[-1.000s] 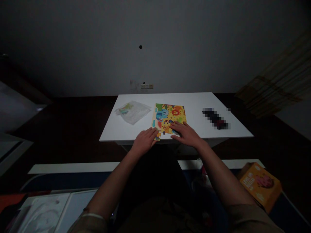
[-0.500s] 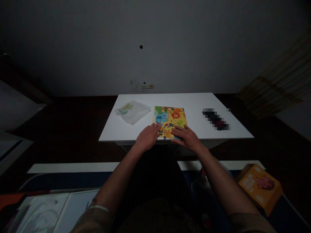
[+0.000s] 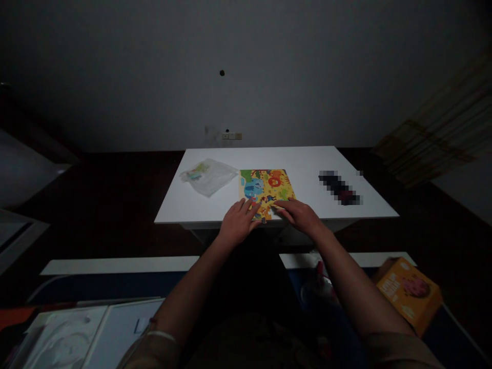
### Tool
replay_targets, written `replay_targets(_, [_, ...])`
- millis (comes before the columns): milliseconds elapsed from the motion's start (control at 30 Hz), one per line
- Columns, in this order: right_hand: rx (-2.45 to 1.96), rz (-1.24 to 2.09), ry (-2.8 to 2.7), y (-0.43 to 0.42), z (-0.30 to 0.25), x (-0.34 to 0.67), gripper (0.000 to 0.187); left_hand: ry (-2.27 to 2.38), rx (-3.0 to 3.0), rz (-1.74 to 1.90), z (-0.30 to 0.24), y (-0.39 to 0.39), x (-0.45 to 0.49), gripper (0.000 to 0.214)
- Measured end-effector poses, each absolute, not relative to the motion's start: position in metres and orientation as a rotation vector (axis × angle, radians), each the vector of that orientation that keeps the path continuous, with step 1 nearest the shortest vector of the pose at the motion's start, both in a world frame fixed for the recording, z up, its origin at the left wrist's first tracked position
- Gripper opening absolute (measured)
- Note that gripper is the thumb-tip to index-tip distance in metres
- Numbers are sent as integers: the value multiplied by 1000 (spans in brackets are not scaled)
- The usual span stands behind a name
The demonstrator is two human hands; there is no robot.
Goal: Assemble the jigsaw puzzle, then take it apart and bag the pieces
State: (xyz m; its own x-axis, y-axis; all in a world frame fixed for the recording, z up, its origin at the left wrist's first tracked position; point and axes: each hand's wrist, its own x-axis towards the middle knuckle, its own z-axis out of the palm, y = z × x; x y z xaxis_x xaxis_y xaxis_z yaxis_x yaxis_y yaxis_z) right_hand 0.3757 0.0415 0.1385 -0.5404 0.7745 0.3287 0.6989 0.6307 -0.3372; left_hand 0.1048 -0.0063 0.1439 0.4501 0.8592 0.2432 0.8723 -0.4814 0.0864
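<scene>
A colourful animal jigsaw puzzle (image 3: 266,185) lies flat near the front edge of a white table (image 3: 303,161). My left hand (image 3: 239,223) rests on the puzzle's near-left corner, fingers stretched out and spread. At the near-right edge of the puzzle, my right hand (image 3: 301,215) lies flat with its fingers extended to the left. Neither hand holds anything.
A clear plastic bag (image 3: 209,176) lies on the table left of the puzzle, a dark blurred object (image 3: 340,187) to the right. An orange box (image 3: 408,293) sits low at the right. White trays (image 3: 88,335) are at the lower left. The room is dim.
The puzzle has been turned from a skewed angle to sit square with the table edge. My left hand has moved right onto its near corner, and both hands have come closer together.
</scene>
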Motion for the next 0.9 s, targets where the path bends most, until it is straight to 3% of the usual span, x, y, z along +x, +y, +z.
replay_targets(167, [-1304, 186, -2170, 33, 141, 356, 39, -1566, -2658, -375, 148, 0, 105, 56])
replay_targets(400, [-981, 165, -2330, 3, 124, 320, 45, -1562, -2733, -285, 168, 7, 102, 47])
replay_targets(733, [-1023, 291, -2440, 9, 131, 329, 62, -1547, -2814, -305, 171, 13, 90, 40])
replay_targets(900, [-997, 302, -2398, 17, 133, 331, 53, -1588, -2868, -416, 172, 16, 82, 40])
